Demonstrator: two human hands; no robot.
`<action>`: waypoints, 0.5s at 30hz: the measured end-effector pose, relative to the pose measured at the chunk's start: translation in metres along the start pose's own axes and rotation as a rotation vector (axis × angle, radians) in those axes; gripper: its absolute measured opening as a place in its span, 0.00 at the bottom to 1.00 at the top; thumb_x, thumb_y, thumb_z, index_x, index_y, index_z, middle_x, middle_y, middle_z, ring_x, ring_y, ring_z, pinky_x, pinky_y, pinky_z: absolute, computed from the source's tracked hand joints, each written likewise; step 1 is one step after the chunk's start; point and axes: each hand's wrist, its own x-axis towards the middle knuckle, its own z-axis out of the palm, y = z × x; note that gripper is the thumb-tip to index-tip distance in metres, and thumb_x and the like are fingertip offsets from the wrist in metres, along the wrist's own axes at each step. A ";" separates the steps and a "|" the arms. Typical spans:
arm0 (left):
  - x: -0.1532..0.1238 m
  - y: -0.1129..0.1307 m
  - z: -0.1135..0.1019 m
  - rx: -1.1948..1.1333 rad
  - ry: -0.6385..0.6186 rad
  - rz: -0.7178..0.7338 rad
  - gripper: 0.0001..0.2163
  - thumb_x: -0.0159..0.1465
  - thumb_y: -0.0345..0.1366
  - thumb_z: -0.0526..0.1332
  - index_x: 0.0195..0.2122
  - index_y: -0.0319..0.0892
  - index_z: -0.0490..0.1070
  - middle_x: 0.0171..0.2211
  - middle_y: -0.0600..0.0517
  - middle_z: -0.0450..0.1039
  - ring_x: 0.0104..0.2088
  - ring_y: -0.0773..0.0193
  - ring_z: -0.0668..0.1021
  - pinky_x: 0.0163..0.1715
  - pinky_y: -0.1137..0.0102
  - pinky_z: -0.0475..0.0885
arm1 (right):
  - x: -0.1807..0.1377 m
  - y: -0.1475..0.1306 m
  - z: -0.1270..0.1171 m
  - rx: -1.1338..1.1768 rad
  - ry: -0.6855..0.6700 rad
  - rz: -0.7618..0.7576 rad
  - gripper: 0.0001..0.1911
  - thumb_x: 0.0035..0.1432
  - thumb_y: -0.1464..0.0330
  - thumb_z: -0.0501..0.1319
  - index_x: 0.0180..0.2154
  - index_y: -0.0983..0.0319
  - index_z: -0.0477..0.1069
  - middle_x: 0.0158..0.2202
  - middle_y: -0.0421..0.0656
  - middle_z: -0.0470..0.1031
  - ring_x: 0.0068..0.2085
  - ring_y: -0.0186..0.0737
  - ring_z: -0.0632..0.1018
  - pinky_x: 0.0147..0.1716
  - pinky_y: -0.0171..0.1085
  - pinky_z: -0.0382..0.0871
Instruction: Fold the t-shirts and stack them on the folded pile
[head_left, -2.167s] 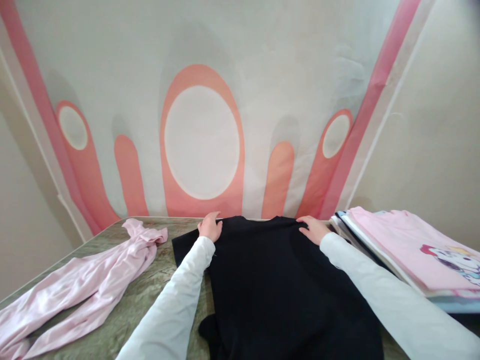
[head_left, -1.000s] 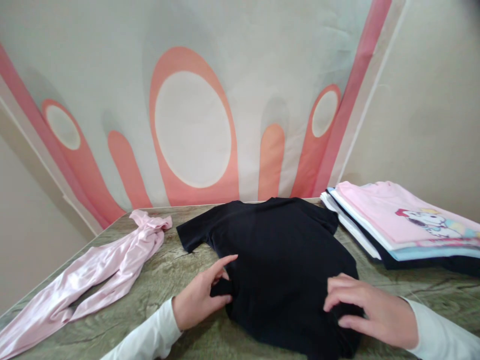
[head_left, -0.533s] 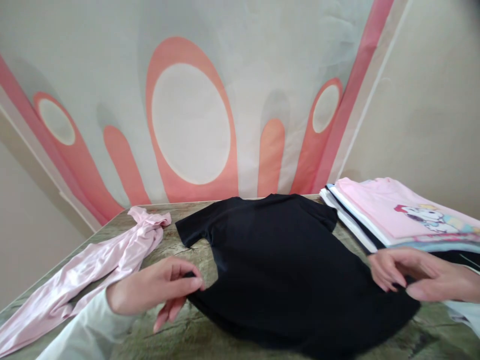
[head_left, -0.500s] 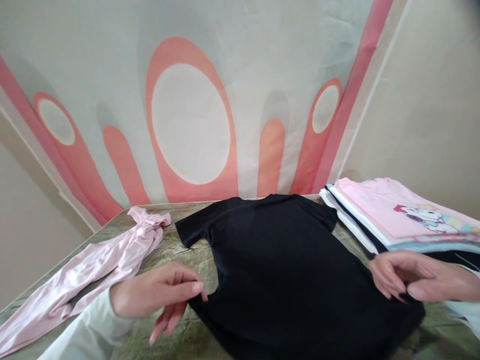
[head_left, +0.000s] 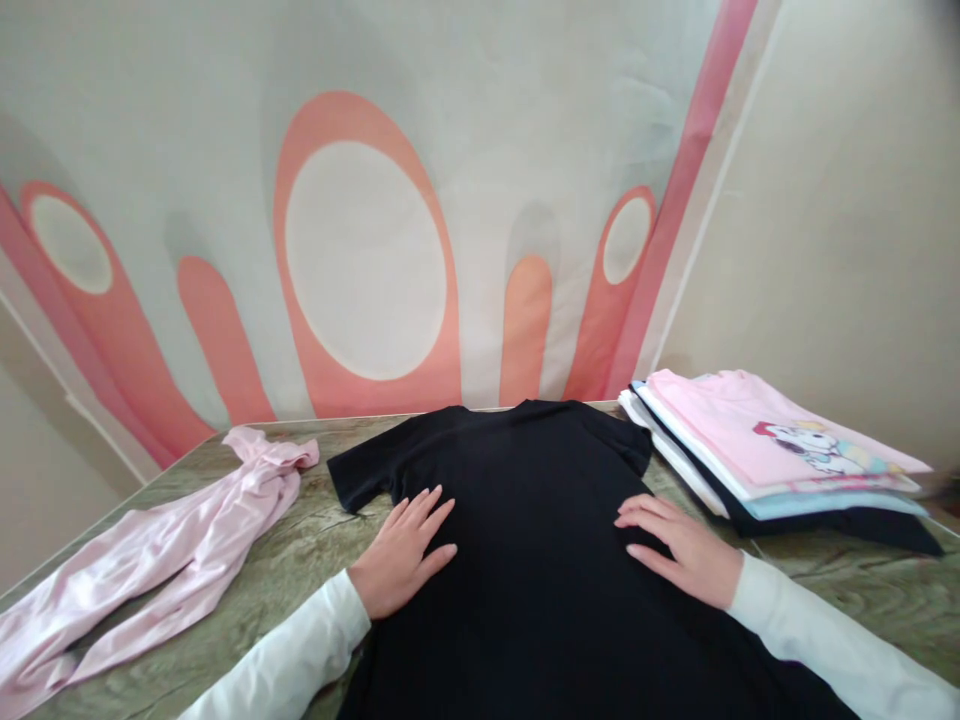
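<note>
A black short-sleeved T-shirt (head_left: 517,580) lies spread on the wood-patterned table (head_left: 330,525), its collar toward the wall and its lower part running out of view at the bottom. My left hand (head_left: 405,555) rests on the shirt's left side below the sleeve, fingers stretched and palm down. On the opposite side, my right hand (head_left: 679,545) lies on the cloth with its fingers extended. Neither hand grips the fabric.
A crumpled pink garment (head_left: 187,540) with long legs or sleeves lies at the left. Folded clothes (head_left: 772,440) are stacked at the right, a pink piece with a cartoon print on top. Behind the table stands a wall (head_left: 480,120) with coral shapes.
Both hands have let go of the shirt's lower edges and moved up onto its body, where they lie flat. The shirt's hem has dropped out of view. The camera view has shifted slightly.
</note>
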 end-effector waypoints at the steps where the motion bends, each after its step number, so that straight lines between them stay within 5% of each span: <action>1: 0.000 -0.007 0.002 0.037 -0.016 0.005 0.24 0.63 0.50 0.46 0.59 0.51 0.49 0.61 0.51 0.46 0.60 0.54 0.52 0.56 0.56 0.48 | -0.001 0.000 0.002 -0.010 -0.024 -0.011 0.13 0.54 0.62 0.53 0.39 0.61 0.68 0.42 0.47 0.66 0.43 0.42 0.69 0.44 0.43 0.63; 4: -0.003 -0.024 -0.006 0.054 -0.058 0.011 0.24 0.62 0.50 0.47 0.59 0.52 0.50 0.61 0.51 0.47 0.60 0.55 0.53 0.56 0.56 0.49 | -0.006 -0.002 0.000 0.048 -0.149 -0.007 0.09 0.53 0.63 0.55 0.34 0.61 0.68 0.38 0.45 0.66 0.34 0.36 0.70 0.35 0.36 0.66; 9: -0.003 -0.034 -0.045 -0.166 -0.128 0.032 0.15 0.61 0.46 0.51 0.43 0.46 0.68 0.48 0.51 0.67 0.48 0.61 0.70 0.49 0.69 0.62 | -0.004 0.003 -0.011 0.168 -0.333 -0.026 0.12 0.51 0.61 0.56 0.28 0.63 0.72 0.30 0.42 0.68 0.26 0.31 0.69 0.25 0.31 0.64; 15: 0.066 -0.049 -0.063 -0.215 -0.019 -0.019 0.13 0.60 0.42 0.52 0.37 0.42 0.71 0.33 0.53 0.74 0.33 0.65 0.75 0.35 0.74 0.67 | 0.072 0.020 -0.030 0.069 -0.174 -0.015 0.12 0.52 0.63 0.56 0.28 0.64 0.73 0.26 0.42 0.72 0.26 0.33 0.71 0.27 0.31 0.63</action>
